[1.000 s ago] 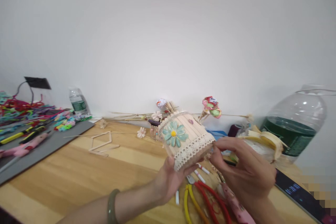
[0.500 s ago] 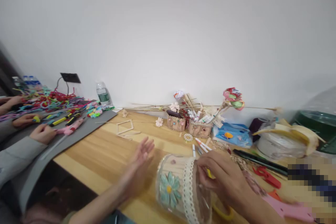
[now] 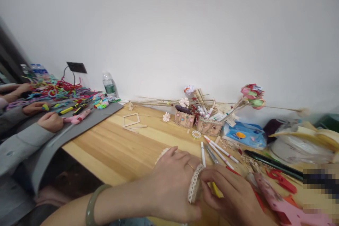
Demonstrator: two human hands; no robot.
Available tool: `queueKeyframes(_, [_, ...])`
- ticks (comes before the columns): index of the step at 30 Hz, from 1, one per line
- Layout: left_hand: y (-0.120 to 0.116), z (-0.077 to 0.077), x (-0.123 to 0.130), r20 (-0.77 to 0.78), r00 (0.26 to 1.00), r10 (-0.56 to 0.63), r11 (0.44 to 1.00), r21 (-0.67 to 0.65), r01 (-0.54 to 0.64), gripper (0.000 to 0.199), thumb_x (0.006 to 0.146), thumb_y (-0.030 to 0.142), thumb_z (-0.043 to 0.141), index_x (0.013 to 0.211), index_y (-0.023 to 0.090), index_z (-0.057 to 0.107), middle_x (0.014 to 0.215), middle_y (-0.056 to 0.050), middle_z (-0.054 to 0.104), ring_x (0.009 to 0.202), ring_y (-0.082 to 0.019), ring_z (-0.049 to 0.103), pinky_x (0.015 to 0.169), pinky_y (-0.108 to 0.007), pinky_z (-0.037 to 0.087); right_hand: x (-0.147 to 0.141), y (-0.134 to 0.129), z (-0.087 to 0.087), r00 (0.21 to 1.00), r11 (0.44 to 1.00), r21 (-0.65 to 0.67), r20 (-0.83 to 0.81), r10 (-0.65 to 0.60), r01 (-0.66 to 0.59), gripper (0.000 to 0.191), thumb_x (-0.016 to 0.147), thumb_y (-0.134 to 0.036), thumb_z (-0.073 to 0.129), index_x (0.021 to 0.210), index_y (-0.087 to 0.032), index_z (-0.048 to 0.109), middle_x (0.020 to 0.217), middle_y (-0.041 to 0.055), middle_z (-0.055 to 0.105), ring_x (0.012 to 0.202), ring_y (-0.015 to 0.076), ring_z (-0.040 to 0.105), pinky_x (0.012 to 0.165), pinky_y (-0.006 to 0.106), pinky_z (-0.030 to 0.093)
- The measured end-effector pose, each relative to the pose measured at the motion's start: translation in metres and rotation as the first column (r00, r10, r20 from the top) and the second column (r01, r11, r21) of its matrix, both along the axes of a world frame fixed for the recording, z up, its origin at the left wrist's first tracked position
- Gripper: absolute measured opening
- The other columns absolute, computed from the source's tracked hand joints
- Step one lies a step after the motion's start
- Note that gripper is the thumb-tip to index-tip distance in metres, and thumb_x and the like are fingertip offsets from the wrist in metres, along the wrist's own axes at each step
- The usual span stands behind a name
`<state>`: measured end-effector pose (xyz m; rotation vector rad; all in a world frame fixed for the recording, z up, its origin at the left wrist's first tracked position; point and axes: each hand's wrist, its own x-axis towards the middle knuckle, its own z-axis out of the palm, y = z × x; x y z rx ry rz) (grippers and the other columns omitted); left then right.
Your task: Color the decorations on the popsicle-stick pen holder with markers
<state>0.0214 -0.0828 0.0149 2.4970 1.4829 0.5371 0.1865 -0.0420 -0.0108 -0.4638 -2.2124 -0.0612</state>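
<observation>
White wall, cluttered wooden table (image 3: 111,148): left hand (image 3: 172,187) clasps the lace-trimmed holder (image 3: 194,183), right hand (image 3: 233,194) pinching its lace; decoration looks nearly finished.

You had cream scalloped lace trim (image 3: 194,183) under your fingers, on a honey-striped wooden table (image 3: 116,148). A jade-green bangle (image 3: 93,204) circled your wrist, beside a pink glue gun (image 3: 280,204) and a grey mat (image 3: 66,134).

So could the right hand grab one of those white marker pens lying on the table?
Probably yes. The white pens lie bare on the wooden table, just beyond the right hand, with nothing between. But that hand is pinching the lace-trimmed holder alongside the left hand, so it must let go first.
</observation>
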Motion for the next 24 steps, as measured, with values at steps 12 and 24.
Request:
queueKeyframes(12, [0.006,0.004,0.013,-0.153,0.982,-0.111,0.994,-0.034,0.107,0.037,0.062,0.037,0.056,0.093,0.018,0.052,0.090,-0.004,0.062,0.085,-0.022,0.056,0.085,-0.035,0.039,0.021,0.000,-0.007,0.995,0.823,-0.567,-0.063,-0.079,0.030,0.017,0.075,-0.010,0.045,0.063,-0.019,0.053,0.054,-0.0029,0.061,0.047,0.0092,0.060,0.044,0.014,0.047])
queueKeyframes(24, [0.010,0.010,0.021,-0.205,0.970,-0.129,0.990,-0.085,0.114,0.029,0.064,0.033,0.052,0.089,0.019,0.051,0.089,-0.003,0.061,0.082,-0.021,0.055,0.085,-0.036,0.039,0.032,-0.015,0.002,0.993,0.994,0.008,0.054,-0.107,0.107,0.037,0.093,-0.016,0.029,0.081,-0.019,0.064,0.070,0.0013,0.073,0.063,0.0125,0.069,0.059,0.019,0.053])
